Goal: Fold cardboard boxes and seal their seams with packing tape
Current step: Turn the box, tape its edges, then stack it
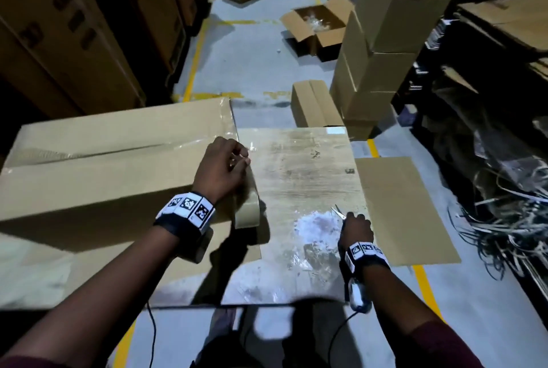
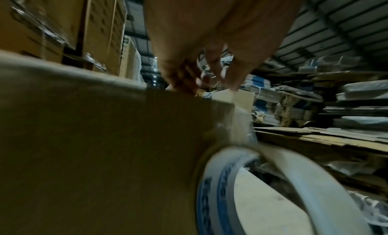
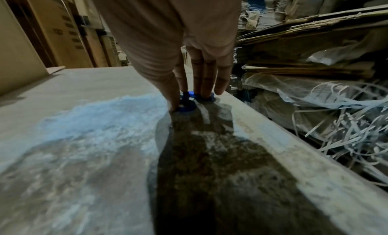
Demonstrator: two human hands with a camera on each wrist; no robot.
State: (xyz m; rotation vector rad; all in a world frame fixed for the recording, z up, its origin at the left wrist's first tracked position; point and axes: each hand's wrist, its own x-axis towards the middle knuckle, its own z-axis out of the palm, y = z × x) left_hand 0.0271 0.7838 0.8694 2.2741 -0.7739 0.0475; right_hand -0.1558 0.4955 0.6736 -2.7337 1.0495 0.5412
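A large cardboard box (image 1: 103, 166) lies on the left of the worn table (image 1: 302, 166), with clear tape along its top seam. My left hand (image 1: 228, 163) is at the box's right end, its curled fingers pinching the tape strip at the top edge (image 2: 201, 79). The tape roll (image 1: 247, 210) hangs from that strip against the box's end; in the left wrist view the roll (image 2: 220, 188) shows blue print. My right hand (image 1: 355, 227) rests on the table near its right edge and grips the scissors (image 1: 338, 211), with fingers at the blue handles (image 3: 186, 104).
A flat cardboard sheet (image 1: 406, 210) sticks out past the table's right side. Sealed boxes (image 1: 382, 41) are stacked behind it, with a small box (image 1: 314, 103) and an open box (image 1: 317, 26) on the floor. Loose strapping (image 1: 510, 219) tangles at the right. Tall cartons (image 1: 74, 26) line the left.
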